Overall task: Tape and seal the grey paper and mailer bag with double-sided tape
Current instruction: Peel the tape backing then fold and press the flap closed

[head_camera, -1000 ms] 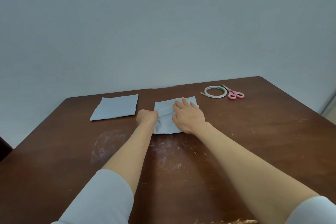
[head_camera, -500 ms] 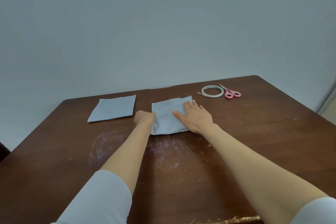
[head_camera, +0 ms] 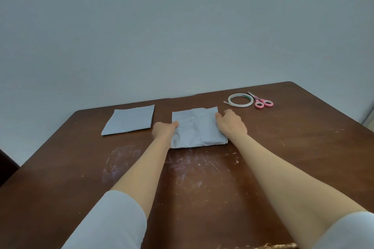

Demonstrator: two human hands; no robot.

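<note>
Paper [head_camera: 129,119] lies left of the mailer bag [head_camera: 197,128]; tape roll [head_camera: 240,100] and scissors [head_camera: 262,102] sit behind, rightward.

No readable text, labels or numbers anywhere.

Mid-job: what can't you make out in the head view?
Head view:
Fingertips of left hand and right hand: curled out of sight behind the hands; grip unclear.
Bag or paper: crumpled sheet and flat sheet look too alike.
Tape left on tape roll: too small.
Tape on either sheet: too small, folds hide it.
</note>
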